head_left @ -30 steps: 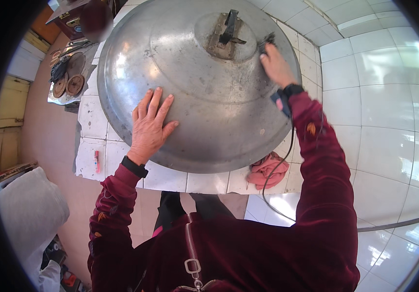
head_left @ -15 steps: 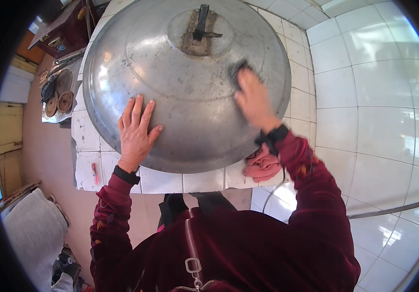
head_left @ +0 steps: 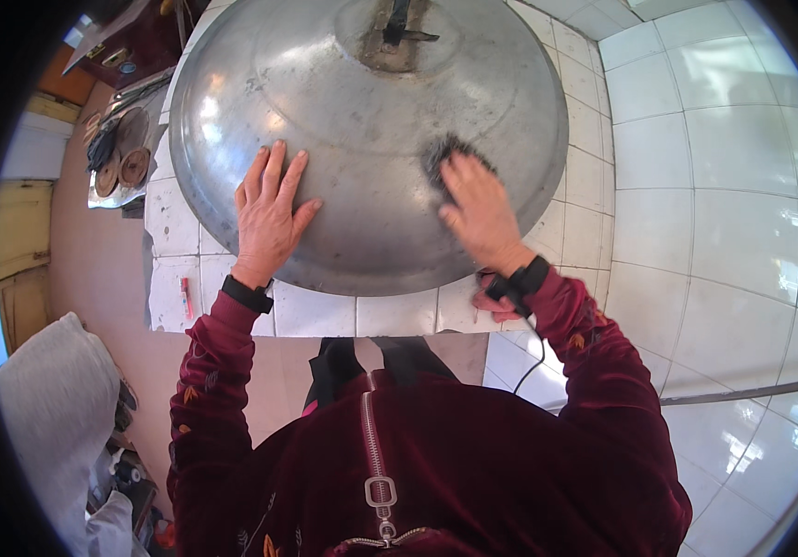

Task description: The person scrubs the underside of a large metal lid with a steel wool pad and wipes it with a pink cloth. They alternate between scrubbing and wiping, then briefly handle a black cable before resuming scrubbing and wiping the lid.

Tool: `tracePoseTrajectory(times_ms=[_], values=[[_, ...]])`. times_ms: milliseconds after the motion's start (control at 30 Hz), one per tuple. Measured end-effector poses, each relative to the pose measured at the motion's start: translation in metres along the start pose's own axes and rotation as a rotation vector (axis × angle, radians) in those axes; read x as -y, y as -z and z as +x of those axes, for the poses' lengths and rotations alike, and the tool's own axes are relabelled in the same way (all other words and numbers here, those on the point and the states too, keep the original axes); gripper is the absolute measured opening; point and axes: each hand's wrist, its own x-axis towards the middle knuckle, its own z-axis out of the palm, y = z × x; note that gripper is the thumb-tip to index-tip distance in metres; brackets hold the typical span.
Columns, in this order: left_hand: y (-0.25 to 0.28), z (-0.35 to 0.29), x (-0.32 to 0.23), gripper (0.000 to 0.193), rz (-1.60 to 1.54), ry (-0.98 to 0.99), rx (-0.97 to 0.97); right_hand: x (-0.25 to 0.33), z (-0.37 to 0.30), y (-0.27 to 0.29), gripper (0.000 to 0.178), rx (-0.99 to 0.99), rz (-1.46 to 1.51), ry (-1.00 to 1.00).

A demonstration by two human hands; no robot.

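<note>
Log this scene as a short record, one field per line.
Main object: large domed metal lid, with scuffs and dark marks
Lid's top: dark handle, partly cut off by the picture's upper edge
Support: white tiled counter
Left grip: bare, fingers spread on the lid's near left part
Right grip: fingers over a dark scouring pad on the lid's right part; how firmly it is held cannot be seen
Near edge, left: slim red tube
Near edge, right: pinkish cloth, partly hidden by the right wrist
</note>
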Motion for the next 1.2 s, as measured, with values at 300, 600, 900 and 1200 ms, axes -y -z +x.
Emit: tracePoseTrajectory(times_ms=[300, 600, 900, 1200], values=[[-0.007, -0.003, 0.003, 0.064, 0.008, -0.010, -0.052, -0.037, 0.078, -0.030, 0.057, -0.347, -0.135, 0.019], [-0.010, -0.003, 0.006, 0.065, 0.006, -0.015, -0.080, 0.049, 0.061, -0.014, 0.052, -0.037, 0.022, 0.264], [-0.010, -0.003, 0.007, 0.062, 0.024, -0.036, -0.106, 0.102, 0.073, -0.038, 0.046, -0.187, -0.110, 0.258], [-0.006, -0.005, 0.005, 0.064, -0.059, -0.027, -0.090, 0.054, 0.111, -0.010, 0.040, -0.332, -0.113, -0.224]])
